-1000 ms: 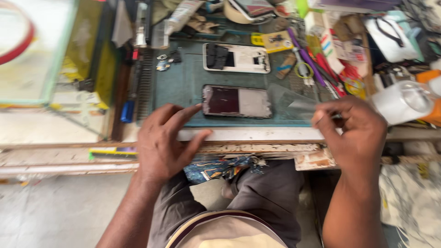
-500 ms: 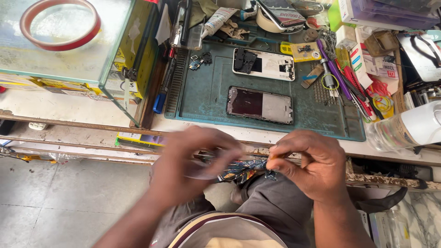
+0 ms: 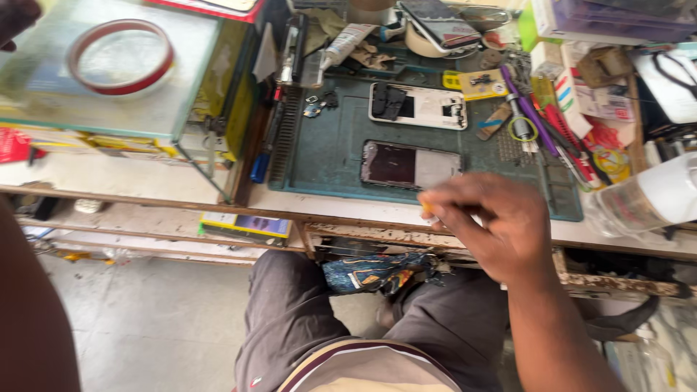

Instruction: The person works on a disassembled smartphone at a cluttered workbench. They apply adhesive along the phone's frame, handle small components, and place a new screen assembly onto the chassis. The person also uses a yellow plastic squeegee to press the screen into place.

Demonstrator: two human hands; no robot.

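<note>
The right hand (image 3: 494,225) hovers over the near edge of the green work mat (image 3: 327,145), its fingers pinched together on a small yellowish bit too tiny to identify. Just at its 11 o'clock lies a dark phone screen (image 3: 406,163), and at 12 o'clock beyond that an opened white phone frame (image 3: 421,105). A yellow flat package (image 3: 481,85) sits further at 12. A red tape ring (image 3: 120,58) rests on the glass case at 10 o'clock. The left hand is out of sight.
</note>
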